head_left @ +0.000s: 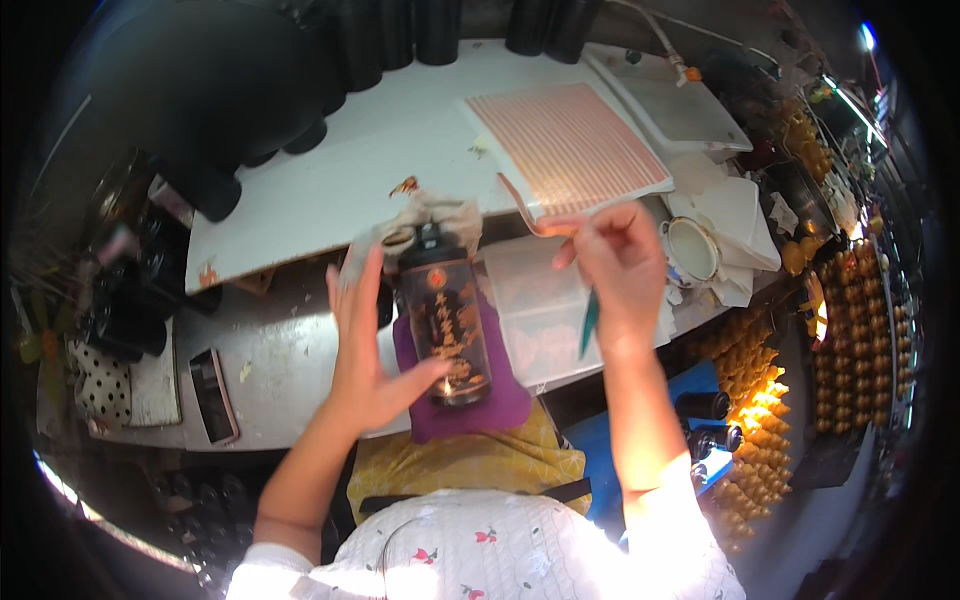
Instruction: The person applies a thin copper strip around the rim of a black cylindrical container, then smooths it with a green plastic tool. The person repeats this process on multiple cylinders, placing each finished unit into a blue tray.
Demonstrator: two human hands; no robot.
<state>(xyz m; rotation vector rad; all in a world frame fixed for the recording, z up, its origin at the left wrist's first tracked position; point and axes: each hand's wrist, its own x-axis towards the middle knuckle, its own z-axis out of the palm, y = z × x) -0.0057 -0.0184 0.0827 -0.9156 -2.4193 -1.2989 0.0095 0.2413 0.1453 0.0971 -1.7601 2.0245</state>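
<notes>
Bottle (450, 325): one; left hand (364, 375): spread, thumb over it; right hand (618, 270): gripping one green tool (590, 322)

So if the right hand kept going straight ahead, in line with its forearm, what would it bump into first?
Most likely the pink-striped sheet just beyond the right hand; but the hand looks raised, and this single view leaves its height unclear, so it might pass above.

The dark bottle (445, 325) wears gold motifs (462, 353), a red-orange emblem (437, 279) and a black lid (428, 245); the sheet (570, 140) is striped pink and white, the pointed tool (590, 320) green, the cloth (512, 402) purple, the shirt (500, 520) white with pink-red flowers (425, 555).
</notes>
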